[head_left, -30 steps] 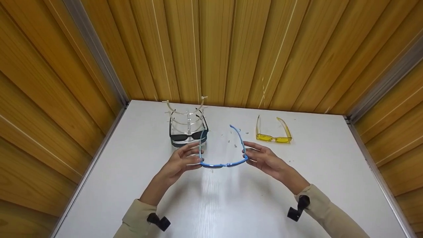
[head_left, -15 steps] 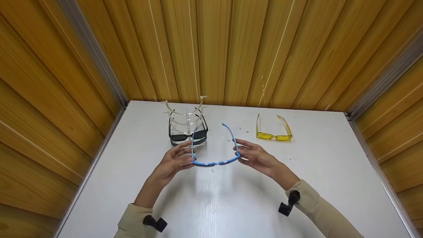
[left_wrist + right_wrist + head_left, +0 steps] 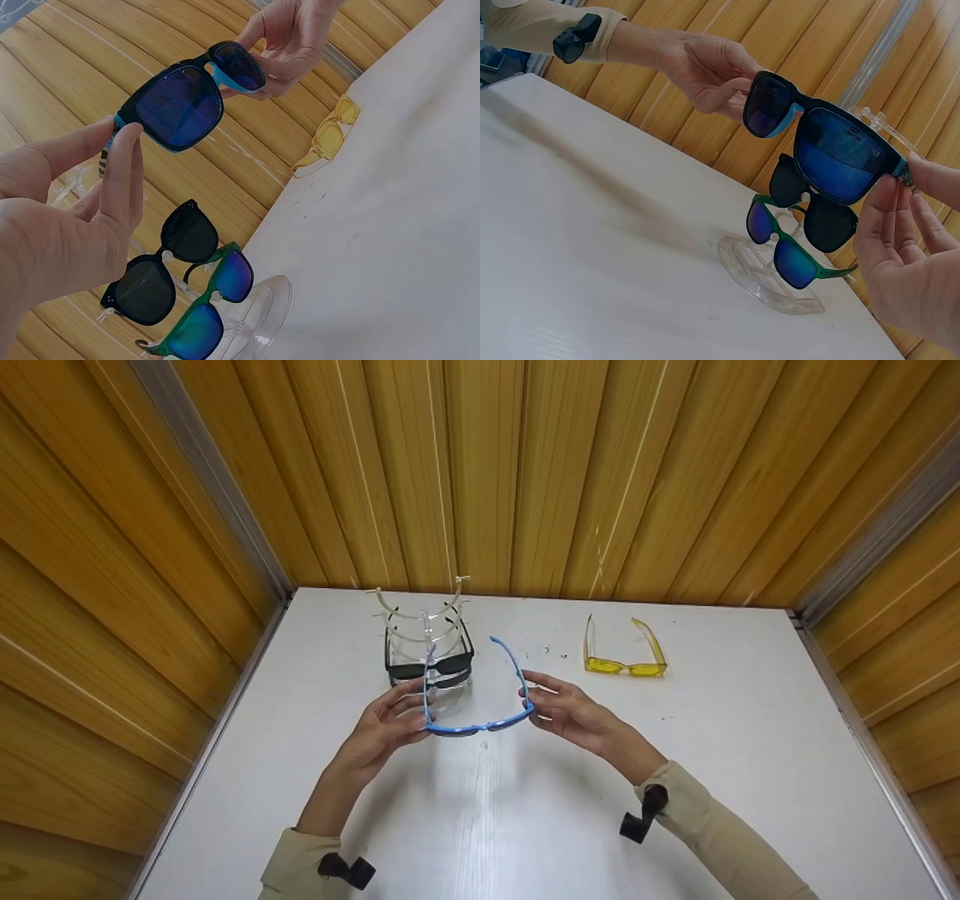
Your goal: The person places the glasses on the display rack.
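Note:
My left hand (image 3: 381, 733) and right hand (image 3: 574, 714) hold a pair of blue and black sunglasses (image 3: 456, 730) above the table, each pinching one side near the hinge. Its temples are unfolded and point away from me. In the left wrist view the dark blue lenses (image 3: 180, 109) show. Just beyond the left hand stands a clear display stand (image 3: 409, 617) with several curved arms. Black sunglasses (image 3: 142, 292) sit on it, and below them green-framed sunglasses (image 3: 196, 330) with mirrored lenses. The held pair is apart from the stand in the wrist views.
Yellow sunglasses (image 3: 626, 668) lie unfolded on the white table (image 3: 720, 750), back right. Small dark specks are scattered near the table's middle. Wood-patterned walls (image 3: 484, 480) close off the back and both sides.
Both hands have moved left with the blue and black sunglasses, which now partly overlap the stand in the head view. The grip is unchanged; the yellow sunglasses have stayed put.

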`<control>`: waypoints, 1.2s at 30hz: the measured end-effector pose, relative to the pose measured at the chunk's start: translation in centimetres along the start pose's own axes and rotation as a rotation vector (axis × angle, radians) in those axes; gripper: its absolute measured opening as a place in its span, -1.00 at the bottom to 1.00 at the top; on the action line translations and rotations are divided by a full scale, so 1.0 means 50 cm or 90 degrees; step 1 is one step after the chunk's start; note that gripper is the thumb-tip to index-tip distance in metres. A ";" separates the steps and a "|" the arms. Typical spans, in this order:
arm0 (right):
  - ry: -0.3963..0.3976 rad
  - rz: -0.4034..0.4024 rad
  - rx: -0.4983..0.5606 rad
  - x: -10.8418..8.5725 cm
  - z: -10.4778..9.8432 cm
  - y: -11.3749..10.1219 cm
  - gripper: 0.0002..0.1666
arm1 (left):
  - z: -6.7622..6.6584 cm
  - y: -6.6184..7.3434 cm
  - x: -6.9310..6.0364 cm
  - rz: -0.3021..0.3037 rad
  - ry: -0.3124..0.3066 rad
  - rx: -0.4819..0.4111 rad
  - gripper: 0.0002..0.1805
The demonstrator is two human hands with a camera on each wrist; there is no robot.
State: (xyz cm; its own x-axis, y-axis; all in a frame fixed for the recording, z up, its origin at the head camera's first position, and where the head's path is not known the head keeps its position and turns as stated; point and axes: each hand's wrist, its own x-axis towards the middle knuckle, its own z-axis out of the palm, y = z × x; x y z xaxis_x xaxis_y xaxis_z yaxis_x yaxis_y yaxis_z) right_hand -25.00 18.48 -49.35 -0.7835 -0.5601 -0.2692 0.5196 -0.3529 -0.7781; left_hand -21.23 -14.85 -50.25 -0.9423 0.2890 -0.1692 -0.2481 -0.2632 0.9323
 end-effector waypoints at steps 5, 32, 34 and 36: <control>-0.007 -0.005 -0.025 0.006 0.006 0.001 -0.53 | -0.011 0.002 -0.005 0.021 -0.010 -0.020 -0.24; -0.018 -0.035 -0.083 0.034 0.031 -0.020 -0.45 | -0.035 0.037 -0.010 0.019 0.047 -0.004 -0.25; -0.021 -0.040 -0.074 0.038 0.034 -0.019 -0.46 | -0.039 0.041 -0.010 0.024 0.052 0.002 -0.27; -0.027 -0.044 -0.060 0.043 0.037 -0.016 -0.45 | -0.041 0.044 -0.010 0.026 0.063 -0.004 -0.28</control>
State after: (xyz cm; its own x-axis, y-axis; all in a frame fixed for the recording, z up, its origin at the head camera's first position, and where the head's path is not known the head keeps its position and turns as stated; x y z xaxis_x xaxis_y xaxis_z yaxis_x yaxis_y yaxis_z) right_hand -26.49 16.18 -48.24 -0.7996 -0.5695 -0.1907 0.4293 -0.3200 -0.8445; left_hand -21.77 -17.47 -48.78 -0.9693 0.1849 -0.1622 -0.2099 -0.2783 0.9373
